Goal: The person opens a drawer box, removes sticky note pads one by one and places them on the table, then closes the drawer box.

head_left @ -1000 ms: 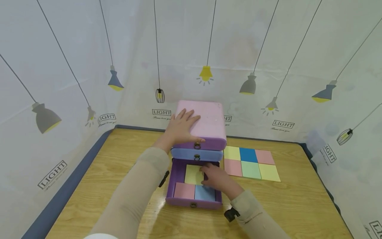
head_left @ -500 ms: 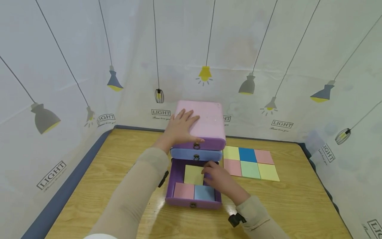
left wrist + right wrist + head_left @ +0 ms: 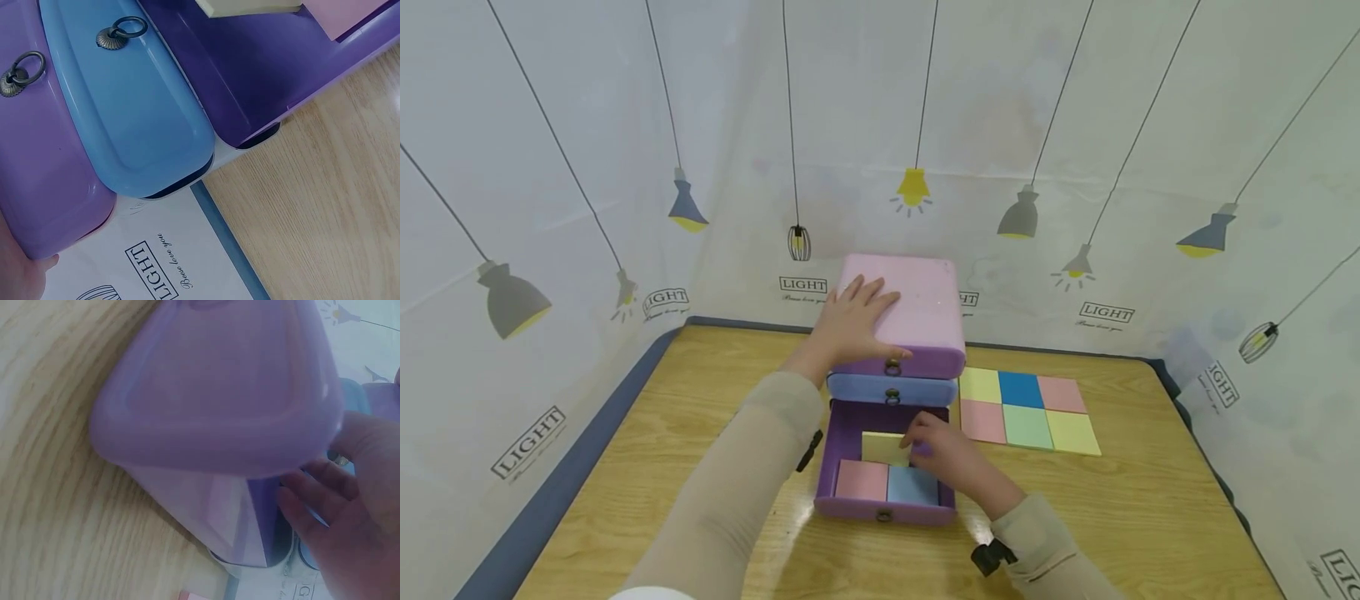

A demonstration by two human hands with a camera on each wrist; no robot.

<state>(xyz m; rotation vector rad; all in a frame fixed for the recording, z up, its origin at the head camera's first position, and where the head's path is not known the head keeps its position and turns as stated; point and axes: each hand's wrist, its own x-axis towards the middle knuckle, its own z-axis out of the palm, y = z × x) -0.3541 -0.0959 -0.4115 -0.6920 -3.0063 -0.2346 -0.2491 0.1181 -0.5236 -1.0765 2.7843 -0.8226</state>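
Observation:
My left hand [image 3: 853,325] rests with spread fingers on the pink top of a small drawer cabinet [image 3: 928,304]. Below, the purple bottom drawer [image 3: 917,514] is pulled out. Inside it a yellow sticky-note pad [image 3: 880,447] is tilted up, its far edge raised or turned; my right hand [image 3: 955,458] pinches its right side. A pink pad [image 3: 861,481] and a light blue pad [image 3: 913,486] lie side by side at the drawer's front. In the right wrist view the drawer front [image 3: 219,387] hides what the fingers of my right hand [image 3: 362,519] hold.
Right of the cabinet, several square notes lie in two rows, among them a dark blue one [image 3: 1022,389] and a green one [image 3: 1029,426]. The blue middle drawer [image 3: 857,388] and the purple top drawer [image 3: 936,362] are pushed in. A lamp-patterned sheet [image 3: 737,167] stands behind the wooden table [image 3: 1150,500].
The yellow pad, flat before, now tilts and shows a narrower face beside my right hand. My right fingers shift slightly over it. My left hand stays on the cabinet top.

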